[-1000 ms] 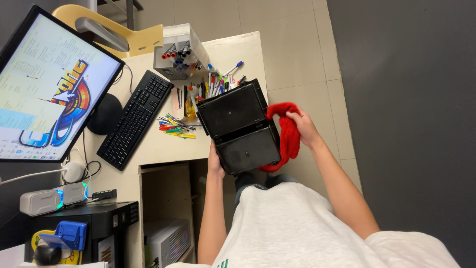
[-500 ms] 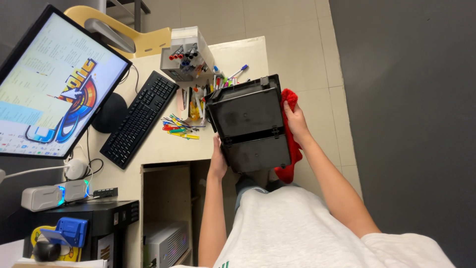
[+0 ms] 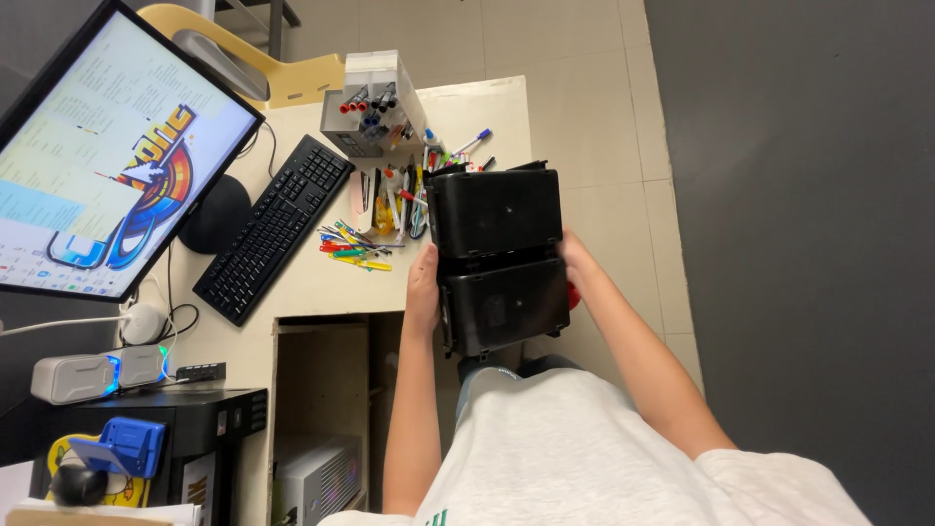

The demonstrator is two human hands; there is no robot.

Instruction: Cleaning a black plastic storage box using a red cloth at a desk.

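Observation:
I hold a black plastic organiser box (image 3: 499,258) with two stacked compartments over the front edge of the desk. My left hand (image 3: 425,288) grips its left side. My right hand (image 3: 573,261) presses on its right side, and a bit of red cloth (image 3: 573,295) shows just under that hand, mostly hidden behind the box. Loose coloured pens and markers (image 3: 356,248) lie scattered on the desk left of the box.
A black keyboard (image 3: 276,226) and a lit monitor (image 3: 102,166) stand on the pale desk (image 3: 302,282). A grey drawer unit with markers (image 3: 375,105) sits at the back. A computer tower (image 3: 175,429) and small speakers (image 3: 93,373) are at lower left.
The box has turned from tilted to square with the desk edge and shifted slightly up. The red cloth, plainly seen on the right before, is now almost hidden behind the box.

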